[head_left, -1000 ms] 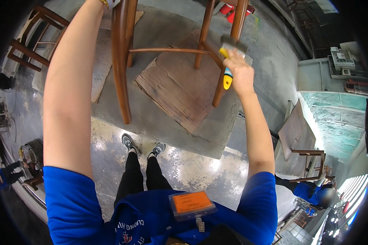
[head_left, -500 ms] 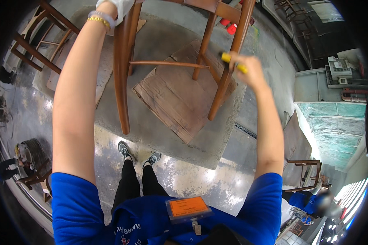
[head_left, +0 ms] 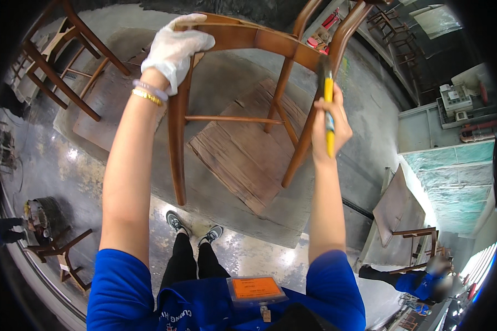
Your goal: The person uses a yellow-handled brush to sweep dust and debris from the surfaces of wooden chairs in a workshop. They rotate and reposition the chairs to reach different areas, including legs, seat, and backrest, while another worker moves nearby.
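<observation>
At the far left, a second chair frame (head_left: 61, 79) stands apart. Right of it, the left hand (head_left: 176, 51) is clasped over the left corner of the brown chair frame (head_left: 276, 43), where rail and leg meet; this hold probably steadies the frame, and the white glove (head_left: 174, 70) likely protects the skin. The brown chair frame is upright at centre, its legs above a grey slab (head_left: 218, 198). A cardboard sheet (head_left: 243, 149) lies among the legs, presumably to shield the surface below. To the right, the bare right hand (head_left: 332, 124) is wrapped around the yellow handle of a brush (head_left: 329, 91), bristles directed to the far side, at the rail's right end. This grip likely leaves the bristles unobstructed; their contact with the wood cannot be confirmed.
</observation>
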`<move>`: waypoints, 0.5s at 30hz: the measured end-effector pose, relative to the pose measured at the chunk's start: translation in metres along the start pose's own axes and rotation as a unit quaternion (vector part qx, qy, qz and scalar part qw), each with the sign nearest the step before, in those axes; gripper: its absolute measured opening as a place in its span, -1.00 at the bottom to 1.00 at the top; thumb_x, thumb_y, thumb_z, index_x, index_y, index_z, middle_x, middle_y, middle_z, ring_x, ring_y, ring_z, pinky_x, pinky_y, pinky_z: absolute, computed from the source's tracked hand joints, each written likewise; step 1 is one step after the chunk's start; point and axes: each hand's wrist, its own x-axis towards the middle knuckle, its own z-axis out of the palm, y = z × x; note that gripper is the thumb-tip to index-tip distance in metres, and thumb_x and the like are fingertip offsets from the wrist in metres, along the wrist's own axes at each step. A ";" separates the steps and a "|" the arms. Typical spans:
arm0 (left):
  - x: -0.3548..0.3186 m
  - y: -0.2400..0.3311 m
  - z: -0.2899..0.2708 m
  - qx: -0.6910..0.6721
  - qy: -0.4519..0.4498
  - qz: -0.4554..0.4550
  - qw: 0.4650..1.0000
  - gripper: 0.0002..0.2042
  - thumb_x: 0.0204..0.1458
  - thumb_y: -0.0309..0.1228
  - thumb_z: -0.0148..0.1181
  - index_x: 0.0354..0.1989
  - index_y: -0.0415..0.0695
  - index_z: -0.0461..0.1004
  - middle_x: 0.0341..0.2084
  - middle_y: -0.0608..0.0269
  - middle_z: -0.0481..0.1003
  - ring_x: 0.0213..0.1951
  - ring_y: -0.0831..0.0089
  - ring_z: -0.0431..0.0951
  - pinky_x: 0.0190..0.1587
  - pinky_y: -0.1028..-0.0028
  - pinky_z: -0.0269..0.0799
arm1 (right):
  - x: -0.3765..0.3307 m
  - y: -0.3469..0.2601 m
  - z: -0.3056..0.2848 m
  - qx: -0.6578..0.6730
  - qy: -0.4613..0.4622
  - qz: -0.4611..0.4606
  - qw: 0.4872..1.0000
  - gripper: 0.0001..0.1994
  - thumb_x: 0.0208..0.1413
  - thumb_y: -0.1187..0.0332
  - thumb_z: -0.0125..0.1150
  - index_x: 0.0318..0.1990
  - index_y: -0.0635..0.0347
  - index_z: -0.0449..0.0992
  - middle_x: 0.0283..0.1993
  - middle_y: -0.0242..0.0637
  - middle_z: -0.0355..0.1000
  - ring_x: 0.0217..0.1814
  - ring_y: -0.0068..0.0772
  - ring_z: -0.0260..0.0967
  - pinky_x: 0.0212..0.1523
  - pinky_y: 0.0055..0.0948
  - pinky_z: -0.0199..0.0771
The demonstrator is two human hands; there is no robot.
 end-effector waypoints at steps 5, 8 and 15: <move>-0.036 0.012 -0.001 0.027 0.016 -0.030 0.999 -0.53 -0.07 -0.65 0.44 0.09 -0.24 0.57 -0.28 0.32 0.62 -0.28 0.63 0.58 -0.12 0.57 0.53 | 0.022 -0.034 0.098 -0.017 0.113 0.009 0.993 -0.79 -0.18 0.65 0.31 -0.38 0.09 0.61 0.20 0.16 0.53 0.28 0.07 0.52 0.16 -0.16 0.61; -0.051 0.012 -0.001 -0.003 0.020 -0.026 0.999 -0.54 -0.11 -0.63 0.48 0.04 -0.25 0.58 -0.25 0.34 0.62 -0.31 0.68 0.56 -0.17 0.61 0.52 | 0.018 -0.090 0.128 0.144 0.127 0.040 0.981 -0.81 -0.14 0.70 0.28 -0.41 0.16 0.61 0.19 0.26 0.52 0.30 0.03 0.52 0.15 -0.29 0.59; -0.067 0.009 -0.002 -0.115 -0.004 -0.012 0.993 -0.51 -0.09 -0.74 0.44 0.08 -0.22 0.52 -0.12 0.25 0.60 -0.20 0.53 0.65 -0.02 0.51 0.61 | 0.012 -0.095 0.067 0.441 0.068 0.142 0.883 -0.85 0.10 0.74 0.25 -0.44 0.31 0.57 0.25 0.16 0.51 0.36 -0.09 0.45 0.37 -0.21 0.38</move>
